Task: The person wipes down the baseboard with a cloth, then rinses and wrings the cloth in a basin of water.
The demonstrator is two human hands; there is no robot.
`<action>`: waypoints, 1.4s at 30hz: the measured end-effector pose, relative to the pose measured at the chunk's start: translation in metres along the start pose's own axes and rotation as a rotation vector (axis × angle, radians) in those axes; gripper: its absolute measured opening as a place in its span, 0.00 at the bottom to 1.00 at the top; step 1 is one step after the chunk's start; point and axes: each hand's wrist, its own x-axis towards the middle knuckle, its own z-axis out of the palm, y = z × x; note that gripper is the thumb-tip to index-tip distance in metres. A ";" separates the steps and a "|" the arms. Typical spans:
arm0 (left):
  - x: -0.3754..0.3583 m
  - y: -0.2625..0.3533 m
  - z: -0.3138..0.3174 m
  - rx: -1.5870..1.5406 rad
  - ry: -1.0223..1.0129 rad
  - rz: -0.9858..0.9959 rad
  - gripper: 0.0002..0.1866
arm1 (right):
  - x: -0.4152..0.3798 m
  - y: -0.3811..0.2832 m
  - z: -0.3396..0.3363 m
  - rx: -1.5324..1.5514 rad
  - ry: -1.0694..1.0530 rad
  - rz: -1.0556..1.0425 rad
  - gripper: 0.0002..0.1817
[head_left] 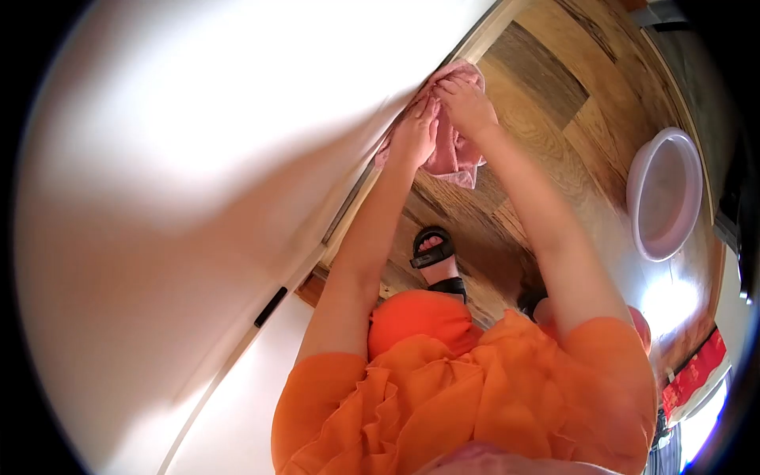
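Observation:
A pink cloth (pixel 455 154), bunched and creased, lies along the baseboard (pixel 360 194) at the foot of the white wall. My left hand (pixel 416 136) is on the cloth's wall side, its fingers pressed together against the fabric. Just beside it, my right hand (pixel 467 104) grips the cloth's upper part with bent fingers. Both hands hold the same cloth close to the skirting, almost touching each other. Part of the fingertips is hidden in the folds.
A pale lilac plastic basin (pixel 633 194) stands on the wood-plank floor (pixel 538 146) to the right. My foot in a black sandal (pixel 432 247) is below the cloth. The white wall (pixel 182 158) fills the left side. Red patterned fabric (pixel 697 372) shows at lower right.

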 end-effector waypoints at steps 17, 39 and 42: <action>-0.074 -0.022 -0.016 0.003 -0.060 -0.045 0.26 | -0.020 -0.054 0.008 0.229 -0.413 0.017 0.14; 0.094 0.033 0.031 0.134 0.019 0.192 0.36 | 0.028 0.067 -0.042 -0.357 -0.293 0.207 0.22; 0.167 0.060 0.043 0.200 -0.011 0.194 0.39 | 0.044 0.123 -0.057 -0.186 -0.215 0.383 0.22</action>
